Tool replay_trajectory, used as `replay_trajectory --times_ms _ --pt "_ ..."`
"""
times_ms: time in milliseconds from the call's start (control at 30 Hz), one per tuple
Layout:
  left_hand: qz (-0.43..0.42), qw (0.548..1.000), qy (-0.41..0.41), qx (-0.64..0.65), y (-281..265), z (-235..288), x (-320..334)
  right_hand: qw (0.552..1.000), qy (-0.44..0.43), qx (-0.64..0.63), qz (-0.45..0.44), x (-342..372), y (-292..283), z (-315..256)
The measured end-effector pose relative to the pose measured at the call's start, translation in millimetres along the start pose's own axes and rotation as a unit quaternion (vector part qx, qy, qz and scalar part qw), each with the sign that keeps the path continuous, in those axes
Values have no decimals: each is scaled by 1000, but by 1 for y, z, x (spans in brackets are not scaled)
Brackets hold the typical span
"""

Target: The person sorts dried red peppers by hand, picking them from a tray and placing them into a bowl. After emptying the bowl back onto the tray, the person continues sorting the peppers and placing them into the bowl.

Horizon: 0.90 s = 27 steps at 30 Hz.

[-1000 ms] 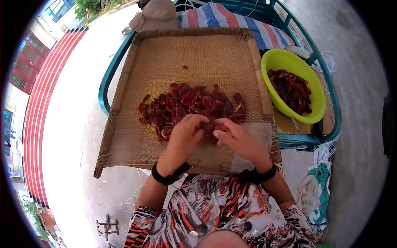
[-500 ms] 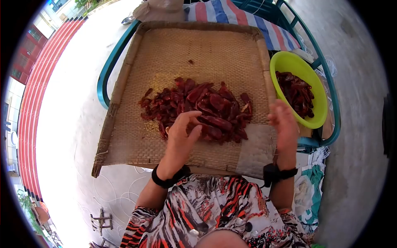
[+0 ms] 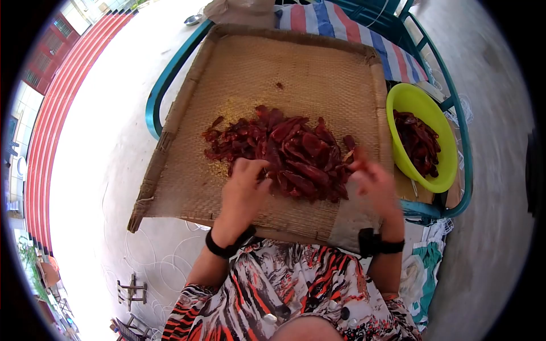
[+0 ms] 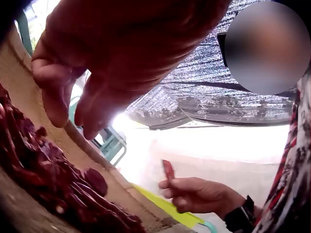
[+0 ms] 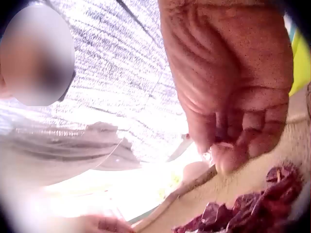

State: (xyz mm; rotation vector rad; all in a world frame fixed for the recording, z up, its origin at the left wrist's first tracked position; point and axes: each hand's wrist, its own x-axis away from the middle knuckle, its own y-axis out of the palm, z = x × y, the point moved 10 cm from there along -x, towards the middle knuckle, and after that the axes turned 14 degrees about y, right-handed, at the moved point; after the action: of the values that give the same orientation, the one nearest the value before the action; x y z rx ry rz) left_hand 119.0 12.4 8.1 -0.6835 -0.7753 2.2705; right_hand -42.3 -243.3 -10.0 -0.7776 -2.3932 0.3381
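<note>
Dark red dried peppers [image 3: 301,153] lie heaped on the woven tray [image 3: 318,62]. At the pile's near left edge hovers my left hand [image 3: 242,190], fingers loosely bent; a gap shows between its thumb and fingers [image 4: 56,99] in the left wrist view, with nothing held. My right hand [image 3: 378,190], blurred, is above the tray's right part, beside the pile. Seen from the left wrist, the right hand [image 4: 199,194] pinches a red pepper piece [image 4: 168,169] that sticks up from its fingertips. The right wrist view shows that hand's [image 5: 233,92] fingers curled.
A yellow-green bowl [image 3: 397,149] with dark red peppers stands right of the tray, inside a teal metal frame [image 3: 466,165]. Striped cloth [image 3: 347,25] lies behind the tray. Small yellow seeds [image 3: 230,109] are scattered left of the pile.
My right hand left the pile, swung right toward the bowl, and has come back left to beside the pile. The left hand stays near the pile's front. The head view has shifted.
</note>
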Motion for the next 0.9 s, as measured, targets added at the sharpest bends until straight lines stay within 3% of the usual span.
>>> replay_trajectory --times_ms 67,133,233,267,333,433,533,633,733,833,900 --pt "13 997 -23 -74 -13 -10 4 966 -33 -242 88 -6 -54 11" --pt "18 986 -55 -156 -26 -29 12 879 -72 -453 131 -2 -88 15" --pt "-56 987 -87 -126 -13 -42 15 962 -33 -249 107 -10 -45 -1" --pt "-59 985 -88 -139 -12 -43 14 985 -29 -171 13 -5 -12 -21" --pt "-66 980 -92 -166 -10 -45 14 992 -72 -72 -78 -18 36 -27" --pt "-67 985 -63 -149 -10 -42 12 972 -180 140 56 -18 56 -53" --pt "-16 990 -68 -125 -14 -53 17 947 -194 224 124 -37 73 -47" --pt "-10 987 -107 -120 -21 -48 21 951 -182 208 142 -50 76 -45" --pt "0 986 -77 -147 -20 -47 24 960 -178 182 118 -61 83 -38" --pt "16 990 -60 -125 -21 -47 23 953 -228 161 119 -55 77 -41" --pt "49 992 -76 -94 -31 -42 25 988 -134 76 17 -53 70 -28"
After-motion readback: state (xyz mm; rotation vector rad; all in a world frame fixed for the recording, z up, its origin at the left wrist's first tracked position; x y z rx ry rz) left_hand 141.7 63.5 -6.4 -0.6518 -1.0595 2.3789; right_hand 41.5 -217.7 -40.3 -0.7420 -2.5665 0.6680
